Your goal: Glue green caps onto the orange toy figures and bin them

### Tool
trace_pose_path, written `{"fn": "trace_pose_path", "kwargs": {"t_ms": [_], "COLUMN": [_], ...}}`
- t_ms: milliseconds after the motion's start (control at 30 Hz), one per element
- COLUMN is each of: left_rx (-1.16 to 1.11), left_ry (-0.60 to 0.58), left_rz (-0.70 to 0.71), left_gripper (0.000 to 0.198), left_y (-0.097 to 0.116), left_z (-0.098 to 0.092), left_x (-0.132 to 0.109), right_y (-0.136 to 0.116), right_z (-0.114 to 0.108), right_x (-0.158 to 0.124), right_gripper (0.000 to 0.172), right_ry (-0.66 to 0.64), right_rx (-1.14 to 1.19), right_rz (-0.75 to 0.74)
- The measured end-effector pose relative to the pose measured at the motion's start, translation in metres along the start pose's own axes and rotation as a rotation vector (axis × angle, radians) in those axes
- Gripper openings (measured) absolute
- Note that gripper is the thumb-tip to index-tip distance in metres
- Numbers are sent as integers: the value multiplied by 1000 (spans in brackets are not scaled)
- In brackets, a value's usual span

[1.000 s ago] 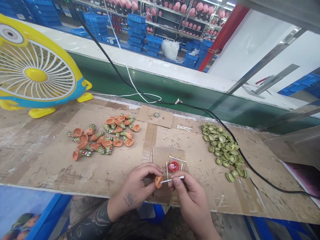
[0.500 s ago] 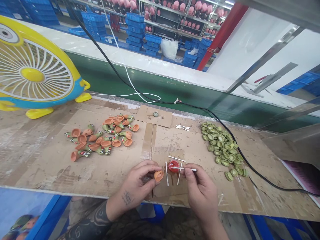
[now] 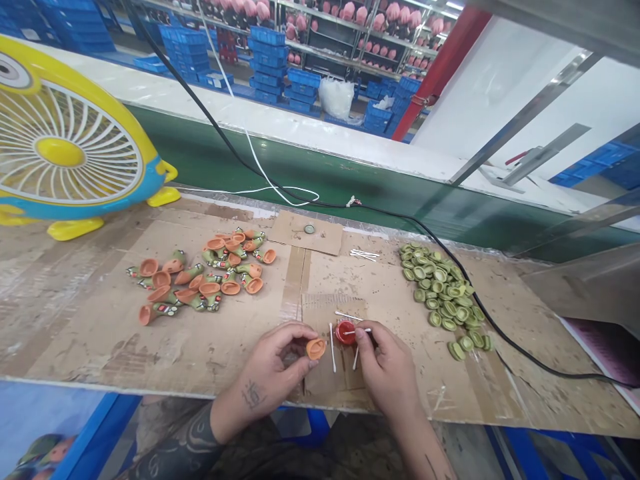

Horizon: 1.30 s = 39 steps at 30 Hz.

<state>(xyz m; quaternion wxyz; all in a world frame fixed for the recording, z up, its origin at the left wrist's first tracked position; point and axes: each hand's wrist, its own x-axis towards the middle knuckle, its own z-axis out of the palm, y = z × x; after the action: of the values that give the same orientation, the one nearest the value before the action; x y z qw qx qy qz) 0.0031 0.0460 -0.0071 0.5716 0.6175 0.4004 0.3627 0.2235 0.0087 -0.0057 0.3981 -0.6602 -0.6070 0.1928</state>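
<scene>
From far away, I can see the right hand (image 3: 386,368) has moved left since the last look. It now pinches a white cotton swab (image 3: 359,331) with a narrow grip, and the swab's tip sits inside a round red cap (image 3: 345,332). The left hand (image 3: 273,367) has hardly moved. Its fingertips hold a small orange cup (image 3: 315,349) in a narrow grip, just left of the cap and not touching it. The cap sits on a brown cardboard sheet (image 3: 333,385), and I can't tell what is in it. Two more swabs (image 3: 333,348) lie beside it. To the left is a pile of orange cups with green bodies (image 3: 200,275). Their painted marks are too small to read. To the right is a pile of green rings (image 3: 440,293). A yellow and blue fan (image 3: 60,152) stands at the far left of the table. Far off, blue crates (image 3: 270,60) are stacked up, and pink things (image 3: 370,13) fill the shelves.
</scene>
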Motion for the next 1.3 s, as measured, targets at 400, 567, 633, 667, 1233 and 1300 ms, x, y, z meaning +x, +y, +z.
{"fn": "trace_pose_path", "kwargs": {"t_ms": [400, 567, 633, 667, 1233, 1300], "left_rx": [11, 44, 63, 73, 93, 125], "left_ry": [-13, -22, -33, -38, 58, 42], "left_rz": [-2, 6, 17, 26, 51, 25], "left_gripper": [21, 23, 24, 24, 36, 40], "left_y": [1, 1, 2, 2, -10, -9], "left_z": [-1, -3, -5, -5, -5, -5], "left_x": [1, 0, 1, 1, 4, 4], "right_y": [-26, -29, -29, -29, 1, 2], "right_z": [0, 3, 3, 3, -3, -1], "right_x": [-21, -19, -18, -18, 0, 0], "right_gripper": [13, 15, 14, 14, 20, 20], "right_ry": [-52, -103, -82, -72, -11, -14], "right_rx": [531, 451, 414, 399, 35, 13], "right_rz": [93, 70, 30, 6, -25, -31]}}
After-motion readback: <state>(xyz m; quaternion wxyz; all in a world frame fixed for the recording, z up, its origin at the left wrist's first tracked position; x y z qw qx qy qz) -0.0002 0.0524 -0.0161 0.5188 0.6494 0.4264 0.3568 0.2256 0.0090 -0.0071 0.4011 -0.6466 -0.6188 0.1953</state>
